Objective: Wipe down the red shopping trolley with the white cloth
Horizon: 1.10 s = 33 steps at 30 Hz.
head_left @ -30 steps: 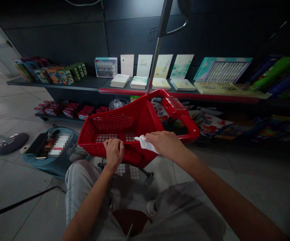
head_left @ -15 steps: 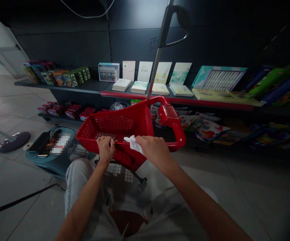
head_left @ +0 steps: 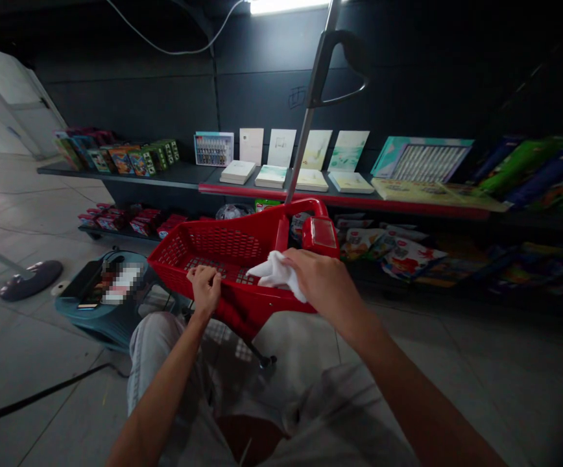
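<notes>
A soft, white, crumpled cloth (head_left: 277, 271) is at the near edge of a red plastic shopping cart with little holes in its sides (head_left: 250, 305), toward the cart's right end. The right hand (head_left: 323, 279) has its fingers closed on the cloth, gripping it — one end pokes out to the left. The left hand (head_left: 204, 288) is on the same near edge, farther left, with its fingers bent over it and holding on. The cart's thick red handle (head_left: 319, 235) is on the far right side. A long silver metal pole (head_left: 301, 146) stands up behind the cart. On the left sits a blue-grey box (head_left: 94, 324) with things on top. Far back is a dark shelf with a red front edge (head_left: 349, 202) — small pale books (head_left: 270, 175) lie and stand on it.
</notes>
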Motion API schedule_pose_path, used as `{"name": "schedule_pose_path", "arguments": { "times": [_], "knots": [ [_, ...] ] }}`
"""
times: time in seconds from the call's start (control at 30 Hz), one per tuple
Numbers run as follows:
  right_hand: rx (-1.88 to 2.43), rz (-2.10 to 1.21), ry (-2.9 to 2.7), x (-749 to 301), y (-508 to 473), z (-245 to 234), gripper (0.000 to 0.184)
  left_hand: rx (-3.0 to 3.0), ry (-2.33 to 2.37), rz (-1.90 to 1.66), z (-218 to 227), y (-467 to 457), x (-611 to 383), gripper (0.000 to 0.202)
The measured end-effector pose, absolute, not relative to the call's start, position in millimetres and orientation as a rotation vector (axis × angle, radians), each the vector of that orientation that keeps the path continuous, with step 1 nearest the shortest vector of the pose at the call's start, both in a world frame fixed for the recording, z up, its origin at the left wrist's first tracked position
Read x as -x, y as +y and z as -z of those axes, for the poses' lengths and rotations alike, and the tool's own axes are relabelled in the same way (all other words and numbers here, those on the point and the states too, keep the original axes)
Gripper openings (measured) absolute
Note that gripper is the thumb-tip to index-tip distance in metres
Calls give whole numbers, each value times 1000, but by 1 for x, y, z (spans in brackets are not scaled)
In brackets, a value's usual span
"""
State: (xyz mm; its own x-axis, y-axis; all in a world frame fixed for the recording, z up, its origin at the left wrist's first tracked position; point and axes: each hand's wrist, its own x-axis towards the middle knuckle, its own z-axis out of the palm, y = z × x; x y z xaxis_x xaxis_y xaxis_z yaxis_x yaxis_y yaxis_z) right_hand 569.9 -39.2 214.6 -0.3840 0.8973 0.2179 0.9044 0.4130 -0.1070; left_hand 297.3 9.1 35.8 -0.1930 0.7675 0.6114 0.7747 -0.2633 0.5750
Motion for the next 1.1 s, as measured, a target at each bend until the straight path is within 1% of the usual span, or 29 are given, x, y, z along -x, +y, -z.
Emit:
{"name": "schedule_pose_path", "arguments": {
  "times": [0.13, 0.23, 0.33, 0.4, 0.53, 0.67, 0.77, 0.83, 0.9, 1.0, 1.1],
  "knots": [
    [1498, 65, -2469, -590, -36, -208, 27, 1937, -1910, 1575, -34, 21, -294, 27],
    [1344, -92, -2495, -583, -38, -202, 30, 1935, -1925, 1606, -33, 31, -287, 26],
    [1077, -256, -2523, -585, -37, -201, 32, 1971, -1922, 1611, -36, 39, -278, 26],
    [969, -215, -2534, -599, -35, -203, 32, 2013, -1927, 1589, -37, 44, -271, 25],
    [929, -27, -2469, -636, -31, -207, 33, 2075, -1913, 1605, -40, 60, -258, 26],
    [776, 4, -2409, -631, -37, -196, 30, 2180, -1865, 1641, -52, 70, -254, 25],
    [719, -62, -2368, -603, -44, -184, 28, 2284, -1789, 1700, -73, 45, -270, 23],
    [719, -118, -2304, -587, -47, -178, 26, 2305, -1693, 1761, -91, 11, -292, 26],
    [702, -147, -2265, -577, -48, -175, 26, 2414, -1588, 1730, -105, -28, -318, 28],
    [642, -83, -2334, -579, -46, -180, 25, 2464, -1564, 1678, -116, -66, -349, 39],
    [630, 40, -2435, -602, -38, -190, 27, 2437, -1554, 1728, -114, -67, -357, 44]
  ]
}}
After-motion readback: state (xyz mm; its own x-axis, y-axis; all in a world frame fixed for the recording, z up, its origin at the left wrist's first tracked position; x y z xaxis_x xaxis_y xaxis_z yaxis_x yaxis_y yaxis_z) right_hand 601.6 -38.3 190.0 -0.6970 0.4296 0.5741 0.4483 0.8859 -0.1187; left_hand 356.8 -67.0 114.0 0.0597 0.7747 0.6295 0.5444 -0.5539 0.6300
